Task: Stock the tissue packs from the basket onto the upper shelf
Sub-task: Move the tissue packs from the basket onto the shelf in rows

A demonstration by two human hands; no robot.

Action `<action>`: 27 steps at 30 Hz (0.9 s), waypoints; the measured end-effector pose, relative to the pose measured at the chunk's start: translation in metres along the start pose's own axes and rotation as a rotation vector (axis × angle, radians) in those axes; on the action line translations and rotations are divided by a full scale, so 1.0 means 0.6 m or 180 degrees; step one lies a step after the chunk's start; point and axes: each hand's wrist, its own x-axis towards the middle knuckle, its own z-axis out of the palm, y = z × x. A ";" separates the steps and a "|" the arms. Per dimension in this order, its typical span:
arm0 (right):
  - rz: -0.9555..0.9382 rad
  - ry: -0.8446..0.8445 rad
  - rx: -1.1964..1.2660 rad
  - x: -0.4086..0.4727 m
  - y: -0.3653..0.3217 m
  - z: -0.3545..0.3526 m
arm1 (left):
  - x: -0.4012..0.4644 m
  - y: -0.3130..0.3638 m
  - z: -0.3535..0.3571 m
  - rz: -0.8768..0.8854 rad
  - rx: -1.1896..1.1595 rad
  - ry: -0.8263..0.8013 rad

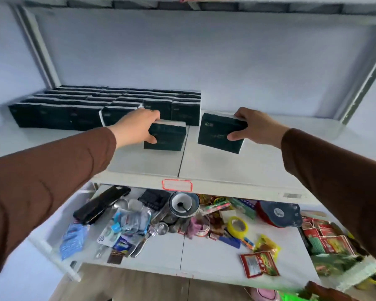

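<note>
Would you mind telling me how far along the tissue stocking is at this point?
Done: a block of dark tissue packs already sits in rows at the back left of the upper shelf. In hand: the left hand holds one pack and the right hand holds another, both at the shelf. Left: the shelf's right side is still bare; the basket is out of view, so the remaining count is unknown.

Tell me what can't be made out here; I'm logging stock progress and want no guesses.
Head view only:
- Basket: not in view, so remaining packs are unknown.
- Print on the packs held by the left hand and right hand: too blurred to read.
- Stocked rows: rear packs hidden by the front ones.
- Red-bordered shelf label: washed out.
</note>
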 end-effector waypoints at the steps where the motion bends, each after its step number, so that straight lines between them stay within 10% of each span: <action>1: 0.0008 -0.0009 -0.0044 0.024 -0.001 0.008 | 0.022 -0.019 0.005 -0.0039 0.0043 -0.0023; 16: -0.0106 0.0020 -0.0242 0.303 -0.014 0.087 | 0.272 -0.171 0.063 -0.0066 0.0851 -0.0360; 27: 0.0005 0.0218 -0.0573 0.340 -0.020 0.153 | 0.276 -0.182 0.124 0.0085 0.1320 0.0486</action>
